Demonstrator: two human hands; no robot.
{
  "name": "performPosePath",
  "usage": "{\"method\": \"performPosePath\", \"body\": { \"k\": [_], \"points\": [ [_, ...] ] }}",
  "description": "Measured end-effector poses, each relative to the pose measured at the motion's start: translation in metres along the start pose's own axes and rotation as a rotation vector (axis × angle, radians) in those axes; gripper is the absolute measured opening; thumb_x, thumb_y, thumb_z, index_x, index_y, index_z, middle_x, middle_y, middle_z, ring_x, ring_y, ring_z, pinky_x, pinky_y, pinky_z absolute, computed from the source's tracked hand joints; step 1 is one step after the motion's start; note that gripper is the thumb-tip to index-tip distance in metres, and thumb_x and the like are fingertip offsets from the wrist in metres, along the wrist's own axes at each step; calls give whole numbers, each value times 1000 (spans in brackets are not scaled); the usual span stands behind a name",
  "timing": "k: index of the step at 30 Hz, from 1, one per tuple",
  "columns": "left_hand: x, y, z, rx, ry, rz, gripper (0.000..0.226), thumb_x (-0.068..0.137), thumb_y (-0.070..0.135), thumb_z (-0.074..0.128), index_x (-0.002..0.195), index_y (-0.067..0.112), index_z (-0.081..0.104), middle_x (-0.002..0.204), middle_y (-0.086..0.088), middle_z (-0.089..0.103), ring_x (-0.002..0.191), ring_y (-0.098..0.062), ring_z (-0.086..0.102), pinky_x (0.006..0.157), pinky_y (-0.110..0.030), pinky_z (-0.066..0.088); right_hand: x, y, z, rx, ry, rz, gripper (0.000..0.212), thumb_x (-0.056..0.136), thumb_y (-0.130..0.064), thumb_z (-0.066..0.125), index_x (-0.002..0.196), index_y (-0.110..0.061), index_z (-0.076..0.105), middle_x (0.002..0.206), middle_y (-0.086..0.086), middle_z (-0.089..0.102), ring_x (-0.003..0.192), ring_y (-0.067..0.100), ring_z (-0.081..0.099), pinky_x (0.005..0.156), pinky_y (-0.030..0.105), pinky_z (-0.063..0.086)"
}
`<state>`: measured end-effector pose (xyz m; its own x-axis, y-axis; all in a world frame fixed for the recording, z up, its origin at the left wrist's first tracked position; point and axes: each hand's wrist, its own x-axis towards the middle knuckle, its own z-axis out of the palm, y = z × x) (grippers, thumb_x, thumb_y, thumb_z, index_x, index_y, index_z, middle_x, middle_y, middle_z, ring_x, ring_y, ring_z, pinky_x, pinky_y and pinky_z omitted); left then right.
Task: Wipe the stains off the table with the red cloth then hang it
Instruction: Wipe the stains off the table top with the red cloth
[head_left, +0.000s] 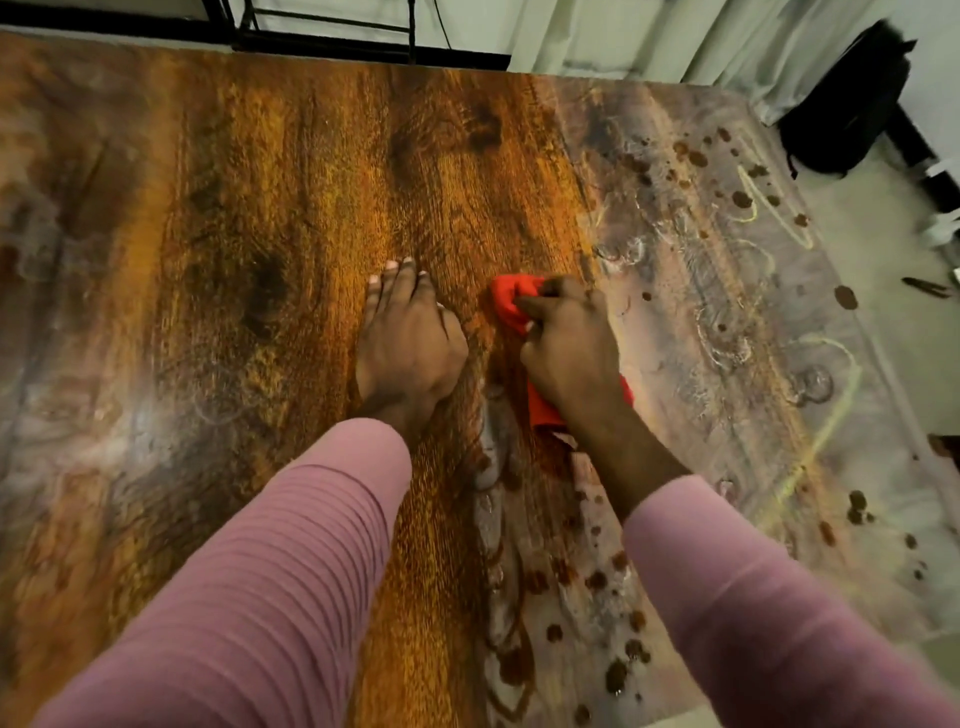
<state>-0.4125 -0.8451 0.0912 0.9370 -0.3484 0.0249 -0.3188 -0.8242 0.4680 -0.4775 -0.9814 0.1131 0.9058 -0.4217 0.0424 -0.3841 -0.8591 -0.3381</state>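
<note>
Red cloth sits bunched under the right hand, mid-worktop, its fingers curled tight into the fabric so the grip is clamped on it; a tail of cloth shows near the wrist. The left hand lies flat and empty on the worktop, fingers spread, just left of the cloth, bracing. Wood to the left looks clean and warm brown; to the right lies a grey smeared film with dark brown spots at the far right and more spots at the near edge. To wipe well, I judge the cloth should press flat, not balled, and travel rightward in overlapping strokes from the clean border into the film. Dried spots likely need firmer rubbing. Turning the cloth to a fresh face should avoid re-smearing.
</note>
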Motion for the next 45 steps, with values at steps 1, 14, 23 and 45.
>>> {"method": "performPosePath", "body": {
  "k": [1,14,23,45],
  "points": [
    [0,-1,-1,-31,12,-1,59,94,28,24,144,0,38,157,-14,27,148,-23,15,122,-34,4,-12,-8,4,5,-20,-67,43,85,-8,55,124,-25,63,130,1,48,111,26,39,91,43,46],
    [-37,-5,-3,5,23,61,53,98,27,30,145,2,38,158,-11,25,149,-22,12,122,-34,2,-45,27,-12,21,38,97,46,82,-7,56,124,-23,63,136,0,47,114,26,39,89,40,47],
    [-140,-9,-17,127,-83,-57,63,94,33,16,152,8,20,162,-8,9,150,-21,0,118,-31,-10,-139,2,-7,77,-133,-280,46,81,-31,40,118,-27,66,131,-1,54,108,29,48,78,37,50],
    [-161,-15,-15,118,-107,43,53,102,22,29,151,2,22,161,-13,13,150,-24,3,119,-32,-6,-168,32,-22,34,-79,-56,43,80,-9,57,120,-24,66,134,1,51,110,27,43,83,40,50]
  ]
}}
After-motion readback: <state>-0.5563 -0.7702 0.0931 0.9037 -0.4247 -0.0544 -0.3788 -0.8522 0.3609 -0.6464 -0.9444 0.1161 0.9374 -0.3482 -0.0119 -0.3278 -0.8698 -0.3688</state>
